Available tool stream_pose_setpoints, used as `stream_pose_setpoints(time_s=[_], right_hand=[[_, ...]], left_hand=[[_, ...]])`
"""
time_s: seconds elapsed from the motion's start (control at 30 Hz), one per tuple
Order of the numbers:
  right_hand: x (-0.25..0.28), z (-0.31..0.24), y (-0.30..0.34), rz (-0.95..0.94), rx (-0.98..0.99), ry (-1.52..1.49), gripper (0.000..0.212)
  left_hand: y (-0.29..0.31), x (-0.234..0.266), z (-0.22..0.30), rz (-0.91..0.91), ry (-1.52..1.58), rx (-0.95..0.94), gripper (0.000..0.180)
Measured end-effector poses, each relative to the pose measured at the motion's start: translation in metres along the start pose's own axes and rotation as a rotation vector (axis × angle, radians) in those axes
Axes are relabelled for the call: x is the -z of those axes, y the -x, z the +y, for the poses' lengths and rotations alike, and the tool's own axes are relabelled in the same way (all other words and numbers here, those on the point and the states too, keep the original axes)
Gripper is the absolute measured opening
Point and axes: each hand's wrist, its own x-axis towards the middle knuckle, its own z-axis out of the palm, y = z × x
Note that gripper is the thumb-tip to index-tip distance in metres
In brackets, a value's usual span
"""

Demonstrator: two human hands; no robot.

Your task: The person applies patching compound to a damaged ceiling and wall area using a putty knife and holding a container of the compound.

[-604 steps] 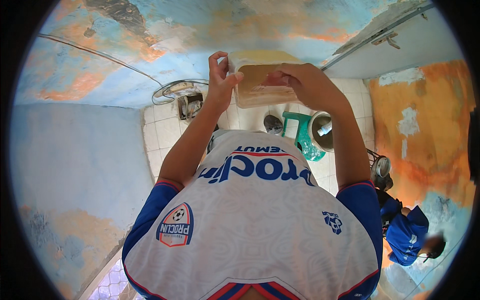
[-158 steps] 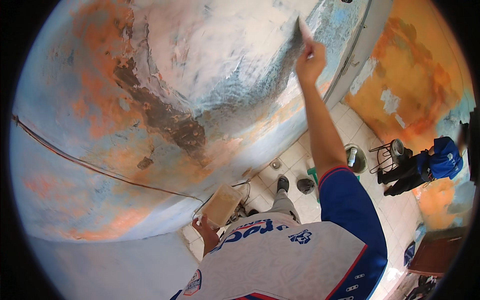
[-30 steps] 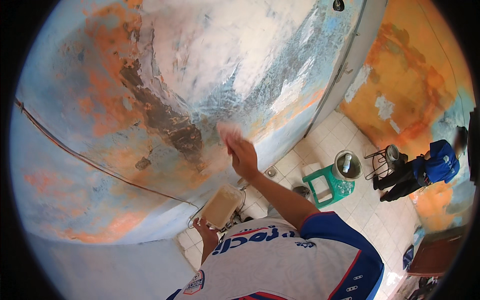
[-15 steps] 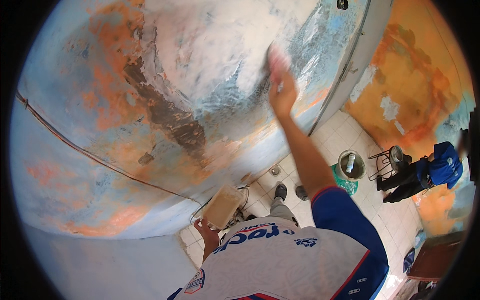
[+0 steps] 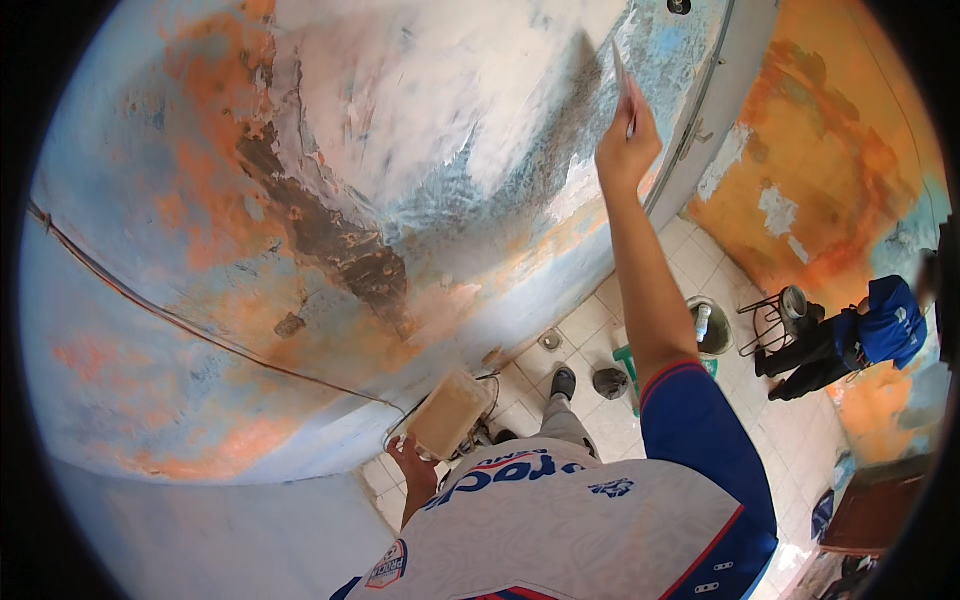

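My right hand [image 5: 628,150] is raised at the wall on the right, fingers closed round a scraper-like tool with a thin pale blade [image 5: 619,72] seen nearly edge-on. The blade points up, close to the wall; whether it touches I cannot tell. Beside it spreads a broad white plastered patch [image 5: 430,90], over grey, blue and orange old paint. Low at the left, my left hand [image 5: 412,462] grips the near end of a beige rectangular tray [image 5: 447,418]. The tray's inside looks smeared with pale material.
A cable [image 5: 190,312] runs along the wall at the left. On the tiled floor stand a bucket [image 5: 716,330] with a white item in it and a small dark container [image 5: 610,383]. A person in a blue shirt [image 5: 893,325] stands at the right by a metal stool [image 5: 765,325].
My right hand has moved right and a little away from the white patch, with the blade now showing clearly. My left hand and the tray have stayed almost in place.
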Motion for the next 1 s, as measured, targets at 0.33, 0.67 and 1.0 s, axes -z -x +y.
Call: stream_pose_setpoints(time_s=[0.33,0.67,1.0], right_hand=[[0.047,-0.096,0.282,-0.687,-0.069,-0.189,0.041],[-0.014,-0.057,0.019,-0.088,0.077,-0.027,0.026],[0.058,-0.1,0.267,-0.774,0.026,-0.163,0.038]], left_hand=[[-0.013,0.019,-0.027,0.008,-0.142,-0.121,0.057],[-0.002,0.019,-0.015,-0.021,-0.048,-0.084,0.058],[-0.018,0.035,-0.04,-0.115,-0.344,-0.33,0.057]])
